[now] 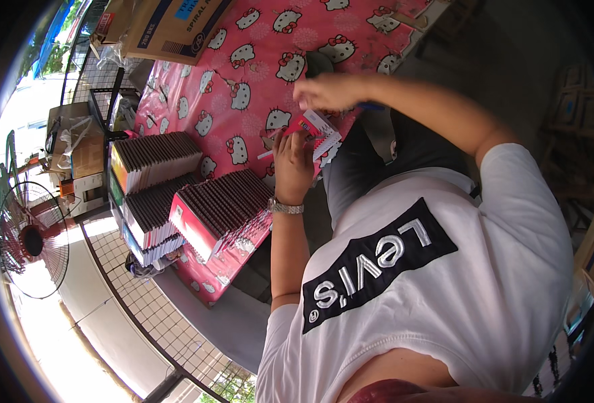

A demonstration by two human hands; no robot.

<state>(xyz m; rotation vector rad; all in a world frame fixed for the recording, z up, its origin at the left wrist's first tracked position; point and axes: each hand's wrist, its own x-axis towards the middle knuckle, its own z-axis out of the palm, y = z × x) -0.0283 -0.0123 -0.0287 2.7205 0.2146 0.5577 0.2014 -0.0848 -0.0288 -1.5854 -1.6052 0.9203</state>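
My left hand (293, 168), with a metal watch on its wrist, is at the near edge of the table. Its fingers are closed on a pink notebook (302, 125), partly hidden, with white printed edges showing beside the fingers. A thin white strip (264, 154) sticks out left of that hand. My right hand (334, 92) is just beyond the notebook, its fingers smeared by motion; whether they hold anything cannot be made out. Right behind it is a dark green rounded object (319, 64) on the table.
The table has a pink cartoon-print cover (250, 87). Stacks of dark-spined notebooks (156, 158) and pink-covered ones (219, 211) stand on its left side. A cardboard box (166, 30) is at the far left corner. Beyond the table's left are a fan (33, 240) and a wire-mesh barrier (139, 289).
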